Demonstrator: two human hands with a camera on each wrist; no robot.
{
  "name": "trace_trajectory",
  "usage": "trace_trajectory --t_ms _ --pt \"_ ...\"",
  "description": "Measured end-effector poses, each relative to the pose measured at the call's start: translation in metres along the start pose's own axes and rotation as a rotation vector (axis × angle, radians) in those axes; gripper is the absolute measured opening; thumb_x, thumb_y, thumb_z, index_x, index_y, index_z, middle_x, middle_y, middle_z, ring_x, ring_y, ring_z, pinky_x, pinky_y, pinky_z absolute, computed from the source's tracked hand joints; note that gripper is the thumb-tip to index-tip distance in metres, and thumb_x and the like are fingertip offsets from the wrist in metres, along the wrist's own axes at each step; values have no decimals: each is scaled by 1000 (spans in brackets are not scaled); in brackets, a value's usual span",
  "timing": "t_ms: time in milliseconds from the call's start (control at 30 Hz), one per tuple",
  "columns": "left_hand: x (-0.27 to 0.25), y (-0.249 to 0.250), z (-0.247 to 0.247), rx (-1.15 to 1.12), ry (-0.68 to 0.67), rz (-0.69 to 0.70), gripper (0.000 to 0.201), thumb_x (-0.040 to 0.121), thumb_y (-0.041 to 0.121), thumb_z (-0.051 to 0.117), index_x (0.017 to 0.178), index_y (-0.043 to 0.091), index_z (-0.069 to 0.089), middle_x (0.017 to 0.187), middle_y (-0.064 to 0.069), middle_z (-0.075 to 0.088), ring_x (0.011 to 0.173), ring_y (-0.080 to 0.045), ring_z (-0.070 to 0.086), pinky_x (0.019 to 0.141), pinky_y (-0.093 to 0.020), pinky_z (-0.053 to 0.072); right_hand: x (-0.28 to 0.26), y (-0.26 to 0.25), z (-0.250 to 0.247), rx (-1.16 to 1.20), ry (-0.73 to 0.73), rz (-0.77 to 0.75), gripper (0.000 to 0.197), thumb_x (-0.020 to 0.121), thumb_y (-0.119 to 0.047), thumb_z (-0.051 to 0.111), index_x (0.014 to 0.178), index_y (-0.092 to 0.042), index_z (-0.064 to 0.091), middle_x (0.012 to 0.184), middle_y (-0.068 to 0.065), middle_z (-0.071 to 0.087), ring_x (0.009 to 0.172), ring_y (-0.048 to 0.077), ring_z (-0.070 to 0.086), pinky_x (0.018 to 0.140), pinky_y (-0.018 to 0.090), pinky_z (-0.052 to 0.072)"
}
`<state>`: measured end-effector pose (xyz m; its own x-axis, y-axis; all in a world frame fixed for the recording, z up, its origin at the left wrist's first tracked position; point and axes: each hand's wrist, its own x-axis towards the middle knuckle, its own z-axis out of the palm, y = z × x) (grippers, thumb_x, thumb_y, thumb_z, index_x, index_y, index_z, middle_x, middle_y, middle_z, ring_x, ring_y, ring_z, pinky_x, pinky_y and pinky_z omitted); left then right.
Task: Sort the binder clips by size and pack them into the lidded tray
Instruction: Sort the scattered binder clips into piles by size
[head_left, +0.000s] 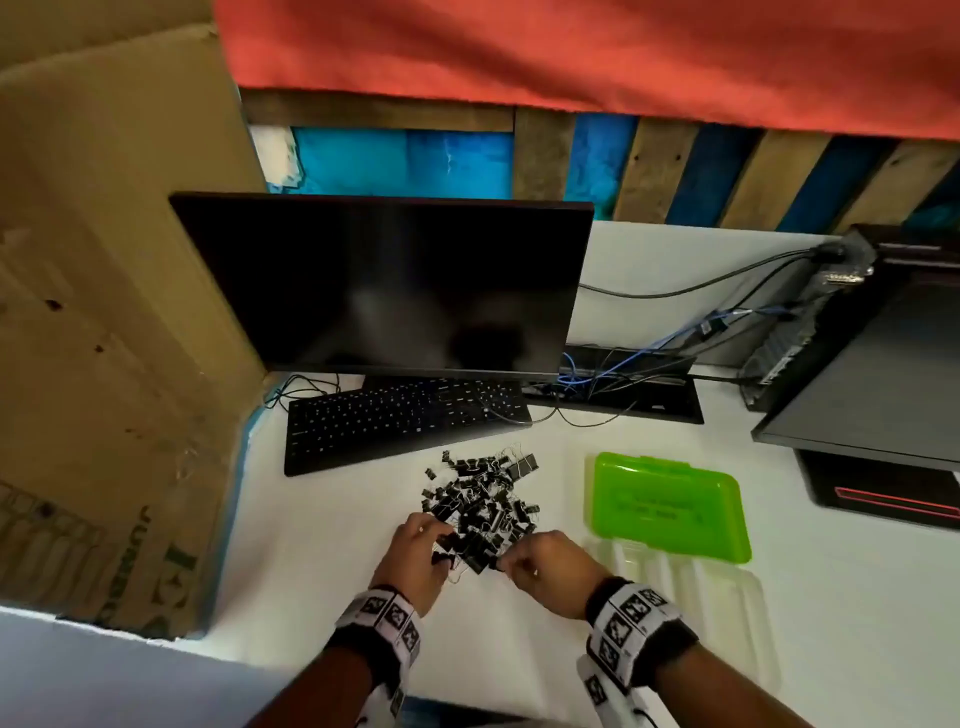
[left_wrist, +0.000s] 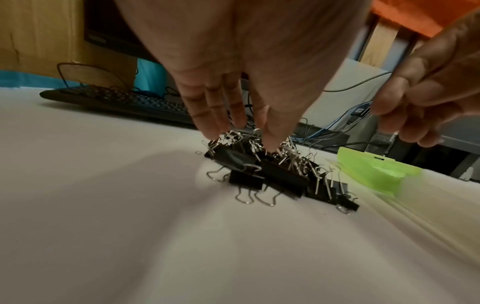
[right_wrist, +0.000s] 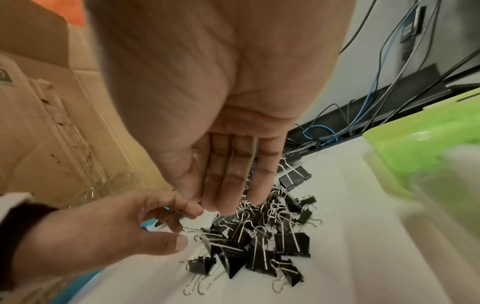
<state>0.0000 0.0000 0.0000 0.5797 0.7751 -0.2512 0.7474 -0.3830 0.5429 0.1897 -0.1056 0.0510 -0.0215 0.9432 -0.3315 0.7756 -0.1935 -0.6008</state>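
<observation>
A heap of black binder clips of mixed sizes lies on the white desk. My left hand is at the heap's near left edge. In the right wrist view it pinches the wire handle of one clip between thumb and finger. My right hand hovers at the near right edge, fingers pointing down over the clips, and I see nothing held in it. The tray lies open to the right, its green lid behind its clear ribbed base.
A black keyboard and a dark monitor stand just behind the heap. Cardboard walls off the left side. Tangled cables and a second black screen occupy the back right.
</observation>
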Motion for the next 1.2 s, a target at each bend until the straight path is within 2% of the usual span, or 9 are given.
trace_trajectory --t_ms 200,367,467,633,733,833,900,1000,1200 --pt "21 -1 -3 -97 -41 -77 29 84 2 57 107 20 64 107 2 53 97 -14 59 98 -28 46 30 -10 5 -180 -85 -50 32 87 -13 46 110 -22 66 114 4 66 103 25 60 89 36 50" --pt "37 1 -21 -140 -57 -1 16 87 17 62 101 24 67 96 3 62 85 -12 59 80 -21 46 53 -9 17 -370 -106 -158 35 91 -15 47 126 -16 54 124 10 57 111 33 54 94 45 48" --pt "46 -1 -33 -119 -97 -34 29 87 27 64 116 27 59 95 6 67 84 -10 61 81 -23 49 64 -4 24 -436 -175 -185 32 93 -14 48 124 -19 56 125 8 58 112 32 54 93 43 49" --pt "67 3 -30 -35 -151 -59 43 87 23 64 128 27 53 109 -6 65 93 -20 64 91 -31 51 71 3 21 -495 -260 -219 30 89 -3 49 114 -14 62 118 12 62 107 34 59 85 41 51" --pt "76 6 -20 19 -130 -24 30 88 22 60 118 22 63 118 -8 60 102 -25 61 94 -32 49 70 5 19 -547 -262 -288 30 87 -15 59 116 -18 58 122 6 60 109 32 58 87 42 50" --pt "80 7 -17 26 -112 -24 15 88 20 60 97 16 70 103 -5 59 93 -25 62 84 -28 50 69 16 33 -568 -288 -416 40 75 -21 72 112 -28 62 115 -1 65 100 28 65 77 42 58" --pt "79 6 -20 -2 -102 -17 12 88 18 59 87 13 70 93 -2 54 86 -24 61 78 -28 50 71 13 37 -553 -311 -446 26 80 -15 67 106 -20 66 110 3 66 98 30 65 70 44 59" --pt "76 -3 -30 -45 -92 8 14 88 14 57 83 15 70 90 -2 53 83 -22 60 80 -30 51 77 0 29 -500 -332 -402 25 92 -10 50 115 -7 58 117 15 60 104 36 60 81 47 54" --pt "53 -32 -55 -161 24 -19 15 86 10 60 76 20 65 76 6 52 73 -11 53 74 -21 43 83 -16 -13 -137 -144 -261 23 94 -25 53 108 -14 69 112 3 67 97 16 63 89 23 47"
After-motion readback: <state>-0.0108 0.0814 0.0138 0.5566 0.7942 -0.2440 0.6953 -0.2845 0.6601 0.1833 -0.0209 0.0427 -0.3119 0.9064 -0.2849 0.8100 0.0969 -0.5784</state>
